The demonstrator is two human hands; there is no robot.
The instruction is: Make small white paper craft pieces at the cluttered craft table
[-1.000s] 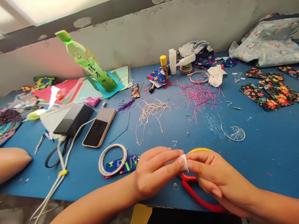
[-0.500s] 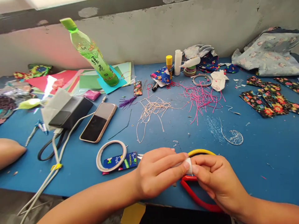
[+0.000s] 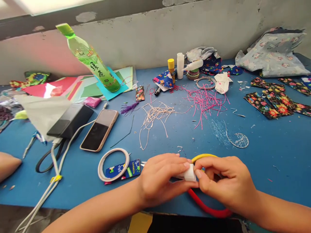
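Note:
My left hand (image 3: 161,178) and my right hand (image 3: 224,183) meet at the near edge of the blue table (image 3: 267,155). Both pinch a small white object (image 3: 189,173) between thumbs and fingertips. Under the hands lie scissors with a red handle loop (image 3: 206,207) and a yellow handle loop (image 3: 202,157). A white ring (image 3: 113,160) rests on a blue printed label (image 3: 126,168) just left of my left hand.
A phone (image 3: 99,130), a black power bank (image 3: 69,121) with white cables (image 3: 52,171), black scissors (image 3: 47,158) and a green bottle (image 3: 91,63) stand left. Pink cords (image 3: 205,100) and pale cords (image 3: 155,115) lie mid-table. Glue bottles (image 3: 179,64), floral fabric strips (image 3: 269,103) and cloth (image 3: 272,53) sit behind. Another person's arm (image 3: 8,163) is at far left.
My hands have stayed together on the white object, turning it slightly between the fingertips. The camera view has shifted a little.

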